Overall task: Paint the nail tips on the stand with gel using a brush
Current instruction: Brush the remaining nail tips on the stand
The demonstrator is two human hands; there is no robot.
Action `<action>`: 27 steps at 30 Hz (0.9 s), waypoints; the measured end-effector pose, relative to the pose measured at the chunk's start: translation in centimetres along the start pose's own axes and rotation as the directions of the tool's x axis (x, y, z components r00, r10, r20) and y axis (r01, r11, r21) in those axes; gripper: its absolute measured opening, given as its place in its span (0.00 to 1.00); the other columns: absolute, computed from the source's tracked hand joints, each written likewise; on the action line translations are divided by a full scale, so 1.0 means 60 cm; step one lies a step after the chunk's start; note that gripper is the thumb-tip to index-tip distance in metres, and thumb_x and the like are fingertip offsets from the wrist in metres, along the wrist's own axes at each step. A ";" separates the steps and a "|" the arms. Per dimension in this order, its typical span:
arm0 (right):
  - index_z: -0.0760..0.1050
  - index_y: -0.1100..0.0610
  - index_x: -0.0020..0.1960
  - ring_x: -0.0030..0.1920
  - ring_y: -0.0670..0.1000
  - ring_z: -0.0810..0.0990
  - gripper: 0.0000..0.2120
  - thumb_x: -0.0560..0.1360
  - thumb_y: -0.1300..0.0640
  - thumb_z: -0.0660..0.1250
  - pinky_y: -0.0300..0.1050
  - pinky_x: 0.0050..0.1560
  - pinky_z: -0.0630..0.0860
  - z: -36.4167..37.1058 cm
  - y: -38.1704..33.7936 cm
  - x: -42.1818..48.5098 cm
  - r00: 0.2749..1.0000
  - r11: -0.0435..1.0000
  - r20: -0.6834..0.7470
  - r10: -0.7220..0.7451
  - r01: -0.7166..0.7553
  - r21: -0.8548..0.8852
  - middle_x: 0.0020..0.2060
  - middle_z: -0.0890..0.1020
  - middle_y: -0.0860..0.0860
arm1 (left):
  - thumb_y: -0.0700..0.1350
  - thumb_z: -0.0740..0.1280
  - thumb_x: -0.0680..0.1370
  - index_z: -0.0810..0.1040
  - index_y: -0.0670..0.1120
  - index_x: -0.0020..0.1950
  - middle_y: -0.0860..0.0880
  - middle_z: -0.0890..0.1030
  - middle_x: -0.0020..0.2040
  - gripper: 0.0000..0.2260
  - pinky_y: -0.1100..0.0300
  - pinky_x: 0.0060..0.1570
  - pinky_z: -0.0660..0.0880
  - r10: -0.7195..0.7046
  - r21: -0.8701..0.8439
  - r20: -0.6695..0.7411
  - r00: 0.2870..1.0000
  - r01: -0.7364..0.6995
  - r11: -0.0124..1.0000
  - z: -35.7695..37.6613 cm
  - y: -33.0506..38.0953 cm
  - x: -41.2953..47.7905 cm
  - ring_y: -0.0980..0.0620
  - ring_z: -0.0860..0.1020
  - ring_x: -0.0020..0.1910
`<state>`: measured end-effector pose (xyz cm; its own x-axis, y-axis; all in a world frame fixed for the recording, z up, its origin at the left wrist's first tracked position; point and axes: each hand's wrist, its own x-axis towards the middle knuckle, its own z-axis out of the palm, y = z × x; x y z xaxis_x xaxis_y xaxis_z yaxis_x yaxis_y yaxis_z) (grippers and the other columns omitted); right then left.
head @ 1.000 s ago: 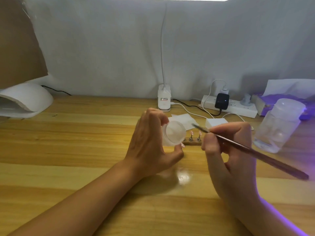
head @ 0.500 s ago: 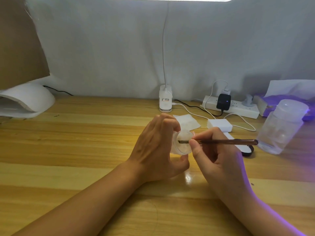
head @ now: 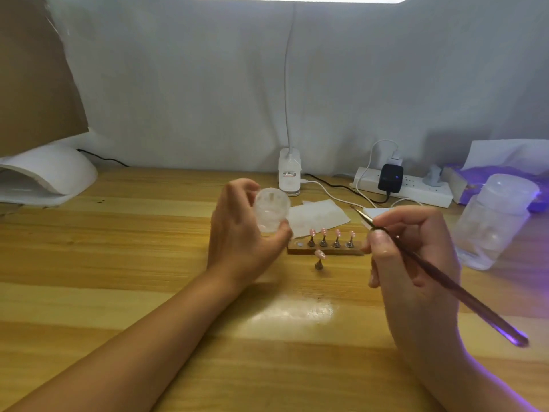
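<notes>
Item 1, nearest: my right hand, fingers curled round the brush, pinching it close behind the ferrule; the bristle tip points up and left, clear of everything, and the handle trails toward me.

Item 2: one loose nail tip on its own peg, standing on the table just in front of the stand.

Item 3: stand, a wooden bar bearing four pink tips in a row, between my hands.

Item 4: my left hand, thumb and fingers wrapped round the gel pot, raised and tilted with its mouth facing the brush.

Item 5, far: paper sheet, lamp base, power strip, clear jar at right.

Handling note, as I judge it: load lightly, wipe excess on the pot rim, rest my right wrist on the table, then stroke each tip from base to edge.
</notes>
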<state>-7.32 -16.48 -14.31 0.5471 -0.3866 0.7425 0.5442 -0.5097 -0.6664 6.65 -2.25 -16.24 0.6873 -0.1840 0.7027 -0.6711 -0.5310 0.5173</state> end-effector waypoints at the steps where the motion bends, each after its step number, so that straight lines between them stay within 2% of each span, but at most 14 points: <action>1: 0.71 0.51 0.49 0.31 0.49 0.76 0.03 0.76 0.55 0.63 0.42 0.29 0.74 -0.001 0.003 0.001 0.999 0.999 0.011 0.046 -0.046 0.019 0.36 0.78 0.53 | 0.49 0.77 0.69 0.64 0.44 0.63 0.49 0.71 0.54 0.29 0.46 0.53 0.75 -0.120 -0.030 0.006 0.993 0.120 0.992 -0.001 -0.007 0.005 0.49 0.74 0.52; 3: 0.72 0.54 0.48 0.31 0.48 0.76 0.02 0.78 0.58 0.65 0.42 0.30 0.74 -0.002 0.012 0.001 0.991 0.991 0.035 0.130 -0.131 0.031 0.36 0.79 0.53 | 0.48 0.77 0.70 0.62 0.46 0.64 0.49 0.71 0.56 0.31 0.44 0.57 0.74 -0.310 -0.083 0.038 0.950 0.312 0.946 -0.002 -0.019 0.013 0.48 0.74 0.55; 5: 0.72 0.57 0.47 0.30 0.45 0.75 0.03 0.79 0.59 0.65 0.38 0.30 0.73 -0.004 0.025 0.002 0.974 0.974 0.032 0.224 -0.225 0.029 0.33 0.78 0.50 | 0.49 0.75 0.71 0.60 0.47 0.65 0.49 0.69 0.59 0.30 0.43 0.60 0.73 -0.399 -0.066 0.095 0.912 0.405 0.912 0.000 -0.025 0.015 0.46 0.73 0.58; 10: 0.71 0.57 0.50 0.29 0.43 0.75 0.05 0.78 0.58 0.67 0.36 0.28 0.73 -0.012 0.047 0.007 0.881 0.877 0.064 0.468 -0.472 0.089 0.28 0.78 0.47 | 0.47 0.72 0.74 0.59 0.48 0.65 0.48 0.66 0.63 0.28 0.47 0.61 0.72 -0.393 0.021 0.193 0.899 0.397 0.918 0.006 -0.029 0.009 0.44 0.72 0.60; 12: 0.73 0.57 0.49 0.29 0.45 0.76 0.04 0.78 0.57 0.67 0.37 0.29 0.74 -0.012 0.049 0.007 0.850 0.845 0.105 0.517 -0.526 0.096 0.29 0.80 0.49 | 0.48 0.74 0.72 0.61 0.47 0.67 0.47 0.65 0.64 0.30 0.52 0.62 0.69 -0.355 0.088 0.159 0.921 0.345 0.935 0.006 -0.025 0.007 0.46 0.69 0.63; 14: 0.74 0.56 0.50 0.31 0.46 0.78 0.04 0.78 0.57 0.67 0.37 0.30 0.76 -0.011 0.047 0.009 0.835 0.829 0.125 0.536 -0.548 0.106 0.32 0.83 0.51 | 0.48 0.74 0.71 0.67 0.46 0.65 0.47 0.67 0.63 0.26 0.56 0.59 0.68 -0.174 0.131 0.060 0.983 0.165 0.977 0.001 -0.012 0.004 0.48 0.68 0.61; 15: 0.74 0.55 0.51 0.33 0.46 0.80 0.04 0.78 0.57 0.67 0.38 0.31 0.77 -0.011 0.046 0.010 0.831 0.826 0.127 0.542 -0.555 0.101 0.34 0.84 0.51 | 0.48 0.73 0.72 0.70 0.47 0.61 0.48 0.70 0.59 0.21 0.56 0.55 0.69 -0.057 0.123 0.041 0.998 0.051 0.991 -0.002 -0.001 0.001 0.49 0.70 0.57; 17: 0.75 0.53 0.51 0.37 0.45 0.82 0.04 0.77 0.56 0.68 0.38 0.33 0.79 -0.011 0.046 0.012 0.826 0.823 0.122 0.551 -0.562 0.086 0.38 0.85 0.50 | 0.50 0.68 0.72 0.73 0.49 0.51 0.52 0.74 0.47 0.10 0.56 0.43 0.69 0.095 0.081 0.149 0.984 -0.108 0.991 -0.003 0.025 -0.012 0.52 0.72 0.44; 18: 0.76 0.52 0.50 0.38 0.44 0.82 0.04 0.76 0.56 0.68 0.37 0.33 0.78 -0.012 0.046 0.013 0.823 0.820 0.120 0.556 -0.566 0.083 0.39 0.85 0.49 | 0.53 0.65 0.71 0.72 0.51 0.47 0.54 0.74 0.43 0.08 0.59 0.38 0.67 0.117 0.063 0.247 0.962 -0.137 0.989 -0.002 0.037 -0.020 0.54 0.72 0.40; 20: 0.77 0.52 0.49 0.37 0.42 0.82 0.04 0.75 0.54 0.69 0.35 0.32 0.77 -0.013 0.046 0.014 0.817 0.815 0.120 0.563 -0.574 0.081 0.37 0.85 0.48 | 0.58 0.62 0.70 0.70 0.55 0.44 0.57 0.74 0.39 0.09 0.63 0.33 0.64 0.102 0.052 0.408 0.907 -0.135 0.990 0.004 0.052 -0.035 0.57 0.71 0.39; 23: 0.76 0.53 0.48 0.33 0.41 0.80 0.08 0.74 0.50 0.70 0.34 0.30 0.75 -0.012 0.045 0.014 0.806 0.805 0.106 0.583 -0.591 0.061 0.33 0.83 0.48 | 0.60 0.63 0.71 0.70 0.57 0.44 0.58 0.75 0.40 0.09 0.64 0.33 0.63 0.091 0.073 0.445 0.891 -0.137 0.988 0.009 0.050 -0.041 0.58 0.73 0.40; 27: 0.72 0.54 0.46 0.28 0.42 0.77 0.07 0.76 0.53 0.69 0.38 0.29 0.73 -0.013 0.049 0.015 0.785 0.786 0.072 0.615 -0.618 0.027 0.30 0.82 0.49 | 0.60 0.67 0.74 0.73 0.58 0.46 0.59 0.76 0.41 0.08 0.63 0.35 0.65 0.076 0.043 0.478 0.875 -0.109 0.993 0.011 0.043 -0.040 0.60 0.74 0.43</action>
<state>-5.71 -18.91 -15.54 0.8102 -0.5615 0.1686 0.1069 -0.1413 -0.9842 3.44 -3.74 -16.90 0.6836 -0.5964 0.4208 -0.7296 -0.5429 0.4157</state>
